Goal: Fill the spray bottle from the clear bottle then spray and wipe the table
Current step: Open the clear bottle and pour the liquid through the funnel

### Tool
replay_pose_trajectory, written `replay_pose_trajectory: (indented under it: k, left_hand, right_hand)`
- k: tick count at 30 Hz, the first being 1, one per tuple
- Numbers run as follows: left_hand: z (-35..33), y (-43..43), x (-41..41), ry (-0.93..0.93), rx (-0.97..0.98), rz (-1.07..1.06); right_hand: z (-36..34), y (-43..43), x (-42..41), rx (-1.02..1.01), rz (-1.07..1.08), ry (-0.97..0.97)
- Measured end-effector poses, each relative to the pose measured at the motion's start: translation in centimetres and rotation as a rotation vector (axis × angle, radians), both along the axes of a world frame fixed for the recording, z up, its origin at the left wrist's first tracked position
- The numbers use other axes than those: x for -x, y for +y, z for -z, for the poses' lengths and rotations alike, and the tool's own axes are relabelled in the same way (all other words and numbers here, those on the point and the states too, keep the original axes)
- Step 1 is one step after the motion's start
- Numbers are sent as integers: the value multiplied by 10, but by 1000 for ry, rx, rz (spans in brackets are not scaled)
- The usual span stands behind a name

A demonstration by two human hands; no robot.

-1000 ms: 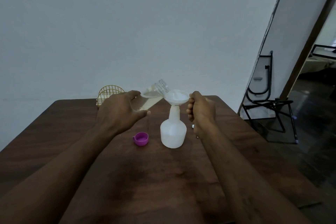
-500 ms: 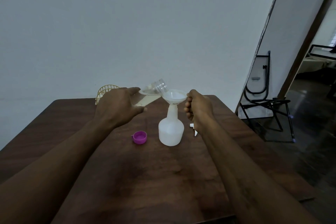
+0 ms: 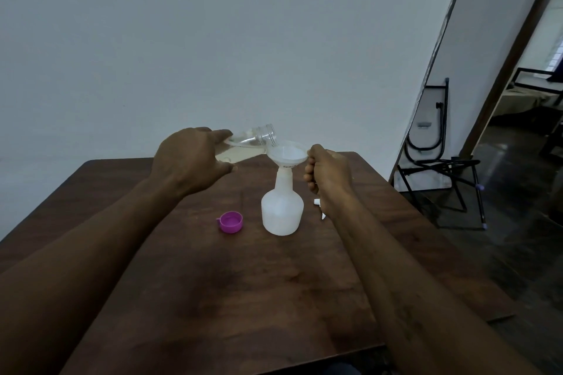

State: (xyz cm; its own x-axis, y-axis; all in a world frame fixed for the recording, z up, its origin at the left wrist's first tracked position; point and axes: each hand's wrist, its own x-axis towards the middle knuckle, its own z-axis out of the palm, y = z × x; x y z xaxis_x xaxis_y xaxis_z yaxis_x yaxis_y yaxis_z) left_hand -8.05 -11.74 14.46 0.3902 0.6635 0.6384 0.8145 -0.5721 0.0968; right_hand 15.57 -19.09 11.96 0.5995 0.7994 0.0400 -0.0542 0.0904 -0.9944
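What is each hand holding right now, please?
Left hand: closed around the tilted clear plastic bottle.
Right hand: closed on the white plastic funnel.

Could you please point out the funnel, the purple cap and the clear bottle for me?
funnel [image 3: 287,153], head view, on the inside of its white bowl.
purple cap [image 3: 231,222], head view, on its open hollow.
clear bottle [image 3: 264,133], head view, on its threaded neck, beyond the left hand [image 3: 190,163].

clear bottle [image 3: 246,143]: rear half hidden by left hand [image 3: 189,161] | white part [image 3: 318,207] on table: mostly hidden behind right hand [image 3: 327,173], unidentifiable | forearms: cut by bottom edge
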Motion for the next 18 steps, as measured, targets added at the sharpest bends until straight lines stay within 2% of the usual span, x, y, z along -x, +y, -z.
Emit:
replay_pose_trajectory:
  k: [18]
  left_hand:
    - [-9, -1, 0, 93, -42, -20]
  right_hand:
    - [-2, -1, 1, -12, -12, 12]
